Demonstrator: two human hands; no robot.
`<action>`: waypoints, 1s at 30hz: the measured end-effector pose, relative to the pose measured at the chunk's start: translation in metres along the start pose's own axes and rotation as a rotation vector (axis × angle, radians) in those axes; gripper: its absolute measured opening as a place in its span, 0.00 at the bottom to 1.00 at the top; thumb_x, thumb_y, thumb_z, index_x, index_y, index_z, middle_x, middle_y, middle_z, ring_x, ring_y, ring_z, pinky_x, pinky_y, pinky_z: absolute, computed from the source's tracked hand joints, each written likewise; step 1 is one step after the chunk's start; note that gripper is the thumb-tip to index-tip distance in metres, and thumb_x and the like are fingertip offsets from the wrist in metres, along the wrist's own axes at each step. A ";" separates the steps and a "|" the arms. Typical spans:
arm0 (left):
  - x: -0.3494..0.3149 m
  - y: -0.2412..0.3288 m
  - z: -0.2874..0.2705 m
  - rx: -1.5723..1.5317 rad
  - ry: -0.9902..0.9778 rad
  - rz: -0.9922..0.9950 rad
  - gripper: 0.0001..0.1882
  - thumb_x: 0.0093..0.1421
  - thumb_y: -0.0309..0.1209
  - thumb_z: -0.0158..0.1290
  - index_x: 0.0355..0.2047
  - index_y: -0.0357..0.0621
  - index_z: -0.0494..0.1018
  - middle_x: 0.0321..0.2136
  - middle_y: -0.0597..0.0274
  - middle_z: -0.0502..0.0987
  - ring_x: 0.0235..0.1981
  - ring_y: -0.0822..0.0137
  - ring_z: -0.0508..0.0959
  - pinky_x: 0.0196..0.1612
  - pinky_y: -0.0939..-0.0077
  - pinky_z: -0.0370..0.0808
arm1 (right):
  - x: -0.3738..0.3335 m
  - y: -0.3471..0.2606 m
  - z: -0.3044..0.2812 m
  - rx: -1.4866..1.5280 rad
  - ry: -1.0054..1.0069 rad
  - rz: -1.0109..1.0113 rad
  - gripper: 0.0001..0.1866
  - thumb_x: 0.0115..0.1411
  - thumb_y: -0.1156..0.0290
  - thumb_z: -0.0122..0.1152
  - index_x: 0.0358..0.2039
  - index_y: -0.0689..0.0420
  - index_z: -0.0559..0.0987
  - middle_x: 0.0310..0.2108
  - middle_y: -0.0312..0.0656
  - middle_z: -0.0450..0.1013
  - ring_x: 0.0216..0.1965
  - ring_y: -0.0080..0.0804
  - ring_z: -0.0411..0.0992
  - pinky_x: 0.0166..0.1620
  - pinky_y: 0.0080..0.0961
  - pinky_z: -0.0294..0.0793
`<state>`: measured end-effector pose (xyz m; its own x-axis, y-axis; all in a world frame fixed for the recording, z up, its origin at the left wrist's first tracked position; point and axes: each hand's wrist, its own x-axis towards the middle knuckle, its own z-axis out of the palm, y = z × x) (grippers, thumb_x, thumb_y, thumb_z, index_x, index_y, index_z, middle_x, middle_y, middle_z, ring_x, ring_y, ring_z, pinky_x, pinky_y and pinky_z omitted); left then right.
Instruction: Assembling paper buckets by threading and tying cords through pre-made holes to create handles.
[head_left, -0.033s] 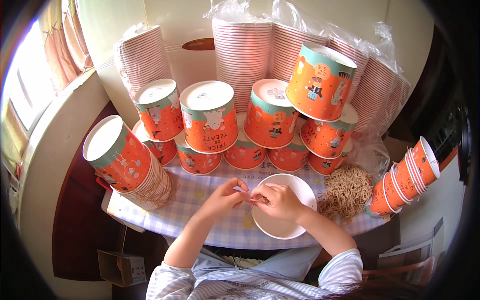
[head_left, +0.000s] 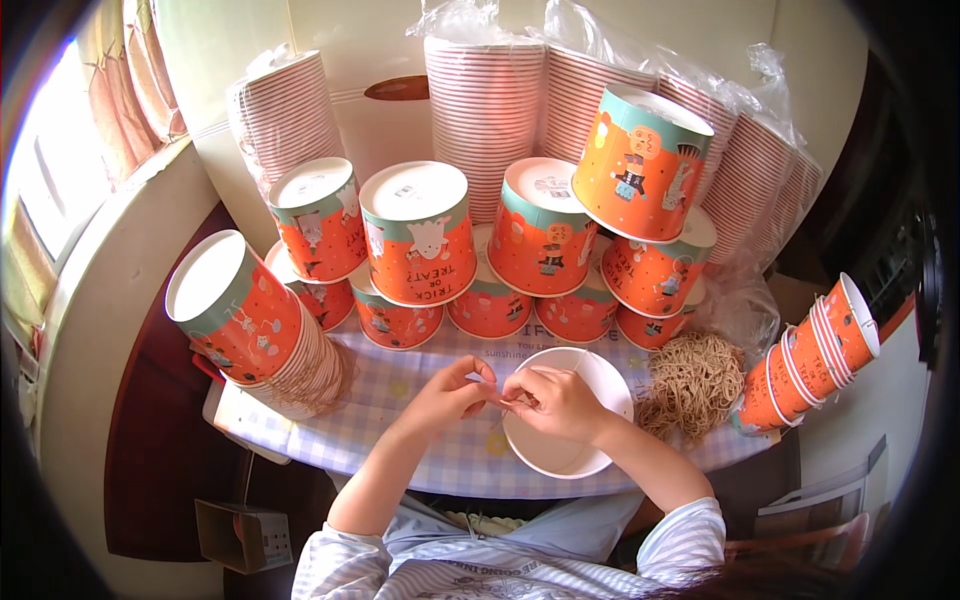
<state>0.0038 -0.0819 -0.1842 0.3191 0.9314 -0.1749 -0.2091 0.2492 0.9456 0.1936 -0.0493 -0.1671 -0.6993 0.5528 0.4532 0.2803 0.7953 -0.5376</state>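
Note:
My left hand [head_left: 455,396] and my right hand [head_left: 549,402] meet over the table, fingertips pinched together. Whatever is between them is too small to make out. Under my right hand stands a paper bucket [head_left: 590,458], its white inside facing up. A thin line shows at the bucket's far rim, perhaps a strand. To the right of the bucket lies a tangled heap of tan cord [head_left: 697,380].
Orange and green upside-down paper buckets [head_left: 415,240] are piled across the back. Tall bucket stacks in clear plastic [head_left: 485,120] rise behind them. Another stack [head_left: 265,325] stands at the left with cord around it; nested buckets [head_left: 805,360] lean at the right. A checked cloth [head_left: 400,450] covers the table.

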 end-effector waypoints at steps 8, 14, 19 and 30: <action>-0.008 -0.027 -0.002 0.236 0.111 0.283 0.08 0.52 0.30 0.54 0.32 0.41 0.70 0.25 0.71 0.72 0.24 0.84 0.66 0.24 0.90 0.62 | 0.002 0.000 -0.001 0.116 -0.033 0.149 0.12 0.49 0.71 0.61 0.31 0.56 0.67 0.25 0.39 0.73 0.27 0.33 0.74 0.28 0.26 0.72; -0.026 -0.025 0.013 0.401 0.218 0.192 0.12 0.52 0.35 0.56 0.27 0.37 0.74 0.21 0.69 0.74 0.22 0.81 0.68 0.25 0.85 0.66 | 0.004 0.002 -0.001 0.216 -0.042 0.220 0.13 0.49 0.70 0.61 0.31 0.57 0.66 0.26 0.40 0.73 0.27 0.31 0.74 0.29 0.25 0.73; -0.026 -0.024 0.024 0.529 0.262 0.203 0.14 0.52 0.38 0.56 0.26 0.37 0.74 0.18 0.66 0.74 0.20 0.79 0.70 0.23 0.83 0.67 | 0.004 0.004 0.000 0.280 -0.047 0.263 0.14 0.49 0.70 0.62 0.32 0.58 0.66 0.25 0.40 0.73 0.26 0.29 0.73 0.30 0.23 0.72; -0.021 -0.035 0.017 0.304 0.197 0.202 0.08 0.54 0.30 0.52 0.29 0.37 0.74 0.23 0.58 0.76 0.23 0.75 0.74 0.28 0.81 0.70 | 0.004 0.007 0.001 0.374 -0.054 0.314 0.14 0.49 0.72 0.62 0.31 0.58 0.65 0.25 0.39 0.73 0.26 0.25 0.72 0.30 0.21 0.71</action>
<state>0.0206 -0.1146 -0.2093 0.1103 0.9939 0.0008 0.0423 -0.0055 0.9991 0.1923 -0.0413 -0.1698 -0.6545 0.7302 0.1960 0.2345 0.4426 -0.8655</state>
